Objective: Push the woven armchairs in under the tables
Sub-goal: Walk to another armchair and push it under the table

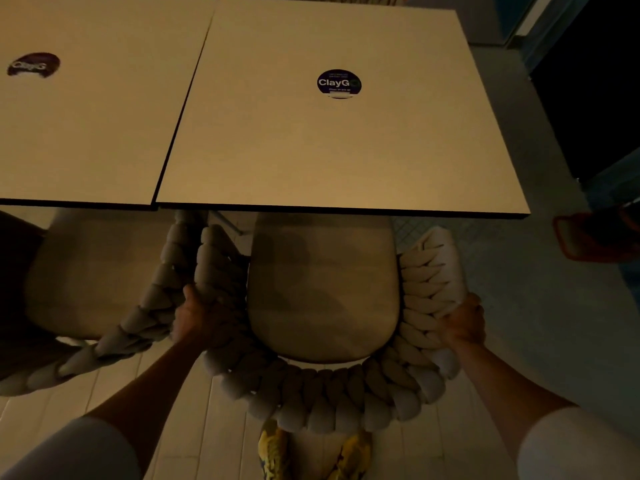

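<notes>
A woven armchair [322, 400] with a thick braided beige back and a flat seat cushion stands right in front of me. Its front part is under the near edge of the right square table [277, 161]. My left hand [201, 317] grips the chair's left braided arm. My right hand [462, 323] grips the right braided arm. A second woven armchair [104, 344] stands to the left, partly under the left table [86, 133]. Its left side is in dark shadow.
Both tabletops are beige with a round dark sticker [338, 83] each. My yellow shoes [311, 452] show below the chair back. An orange-edged object [588, 237] lies on the floor at the right. A dark doorway is at the far right.
</notes>
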### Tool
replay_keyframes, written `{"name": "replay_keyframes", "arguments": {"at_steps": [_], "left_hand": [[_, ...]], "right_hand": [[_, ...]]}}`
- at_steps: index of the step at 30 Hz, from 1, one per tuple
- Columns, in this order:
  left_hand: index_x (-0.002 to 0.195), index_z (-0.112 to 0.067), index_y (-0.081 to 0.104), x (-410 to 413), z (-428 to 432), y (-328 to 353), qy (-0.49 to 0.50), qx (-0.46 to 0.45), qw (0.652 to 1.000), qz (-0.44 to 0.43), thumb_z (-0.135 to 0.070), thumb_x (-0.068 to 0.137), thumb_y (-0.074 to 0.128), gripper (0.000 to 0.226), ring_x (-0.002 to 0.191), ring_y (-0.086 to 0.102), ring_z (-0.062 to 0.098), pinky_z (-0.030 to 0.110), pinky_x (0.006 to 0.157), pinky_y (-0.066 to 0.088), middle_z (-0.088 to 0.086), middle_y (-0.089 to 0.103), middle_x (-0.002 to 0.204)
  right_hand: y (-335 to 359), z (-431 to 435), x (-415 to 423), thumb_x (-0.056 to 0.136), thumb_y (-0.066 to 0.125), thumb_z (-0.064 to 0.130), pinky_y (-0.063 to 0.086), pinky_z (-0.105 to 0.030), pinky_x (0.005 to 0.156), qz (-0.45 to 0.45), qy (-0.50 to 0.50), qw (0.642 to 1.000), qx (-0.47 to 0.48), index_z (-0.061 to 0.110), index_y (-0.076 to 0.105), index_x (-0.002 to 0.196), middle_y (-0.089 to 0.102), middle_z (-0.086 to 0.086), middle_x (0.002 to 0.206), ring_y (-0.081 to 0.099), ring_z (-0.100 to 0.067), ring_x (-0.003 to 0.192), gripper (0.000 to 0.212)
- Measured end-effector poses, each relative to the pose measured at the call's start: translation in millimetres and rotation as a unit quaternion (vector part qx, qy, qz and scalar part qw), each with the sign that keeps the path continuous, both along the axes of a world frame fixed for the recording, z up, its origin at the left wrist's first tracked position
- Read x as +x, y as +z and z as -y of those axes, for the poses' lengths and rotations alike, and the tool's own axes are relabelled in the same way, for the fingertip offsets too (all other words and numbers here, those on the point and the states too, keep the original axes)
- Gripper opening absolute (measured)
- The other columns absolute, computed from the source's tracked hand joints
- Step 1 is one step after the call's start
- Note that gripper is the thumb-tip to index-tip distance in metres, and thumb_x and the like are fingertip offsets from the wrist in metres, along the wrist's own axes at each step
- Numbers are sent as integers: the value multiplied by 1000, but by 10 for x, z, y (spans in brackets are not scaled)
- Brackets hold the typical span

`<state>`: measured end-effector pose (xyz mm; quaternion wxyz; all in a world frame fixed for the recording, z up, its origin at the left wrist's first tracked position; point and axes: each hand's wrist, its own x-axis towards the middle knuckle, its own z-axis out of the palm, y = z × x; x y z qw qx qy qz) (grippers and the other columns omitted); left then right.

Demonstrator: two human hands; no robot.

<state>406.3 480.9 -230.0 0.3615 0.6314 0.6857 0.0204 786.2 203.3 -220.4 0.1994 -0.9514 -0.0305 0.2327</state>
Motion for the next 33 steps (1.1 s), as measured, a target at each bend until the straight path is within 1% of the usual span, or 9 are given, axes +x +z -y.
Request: {"name": "replay_keyframes", "arguments": {"at_steps": [2, 6, 10, 12, 16, 21, 24, 30, 33], "left_hand": [[122, -26, 31, -21, 5, -31, -3, -2, 1000, -7, -45, 94, 67, 49, 92, 63, 42, 67, 80, 56, 15, 57, 108], [128, -18, 33, 14, 103, 73, -29, 0, 1000, 4, -34, 97, 66, 47, 89, 63, 40, 62, 78, 58, 14, 56, 104], [135, -18, 32, 53, 74, 122, -33, -22, 999, 16, -31, 98, 67, 53, 85, 61, 35, 56, 74, 58, 14, 55, 106], [132, -20, 30, 54, 37, 93, -35, -24, 999, 9, -34, 97, 67, 53, 85, 63, 38, 59, 74, 59, 17, 57, 107], [133, -20, 27, 41, 25, 47, -33, -30, 999, -2, -36, 97, 66, 55, 89, 65, 40, 61, 76, 60, 19, 59, 113], [140, -13, 28, 138, 111, 93, -52, -28, 998, 7, -37, 100, 63, 58, 93, 61, 38, 52, 77, 57, 15, 55, 108], [142, -10, 28, 138, 116, 67, -55, -18, 998, 1, -33, 101, 60, 57, 97, 63, 41, 47, 72, 52, 23, 59, 118], [140, -14, 27, 120, 76, 61, -49, -29, 998, -4, -31, 100, 63, 58, 96, 64, 45, 59, 80, 59, 23, 58, 117], [143, -18, 25, 135, 14, 80, -44, -36, 998, 1, -34, 99, 65, 62, 92, 65, 43, 60, 77, 60, 19, 56, 112]], "right_hand": [[7, 49, -11, 87, 71, 3, 47, -54, 104, 7, 5, 1000, 5, 2, 30, 153, 42, -30, 147, 50, -50, 129, 78], [52, 143, -79, 86, 67, -1, 46, -55, 103, 6, -3, 1000, -5, 3, 28, 155, 42, -31, 146, 49, -51, 130, 80], [86, 99, -34, 85, 75, 9, 47, -54, 103, -14, -15, 1000, 7, 3, 30, 151, 45, -29, 144, 52, -48, 127, 80], [65, 90, -11, 84, 78, 14, 49, -53, 100, -18, -13, 1000, 15, 5, 32, 149, 47, -27, 141, 54, -47, 123, 80], [27, 118, 26, 84, 77, 12, 48, -52, 97, -9, -10, 1000, 9, 3, 34, 146, 47, -29, 140, 54, -49, 123, 76], [33, 152, 124, 85, 77, 12, 46, -55, 98, 4, 1, 1000, 8, 1, 31, 151, 45, -33, 142, 51, -51, 125, 81], [56, 196, 145, 89, 70, 11, 45, -55, 99, 3, 20, 1000, -9, 3, 28, 154, 43, -33, 144, 49, -51, 128, 78], [-2, 223, 184, 85, 72, 6, 51, -52, 97, -11, 17, 1000, 2, 3, 34, 148, 49, -30, 141, 55, -49, 123, 73], [-39, 210, 211, 84, 73, 9, 54, -52, 95, -10, 22, 1000, 8, 6, 37, 144, 53, -28, 136, 58, -47, 119, 70]]}}
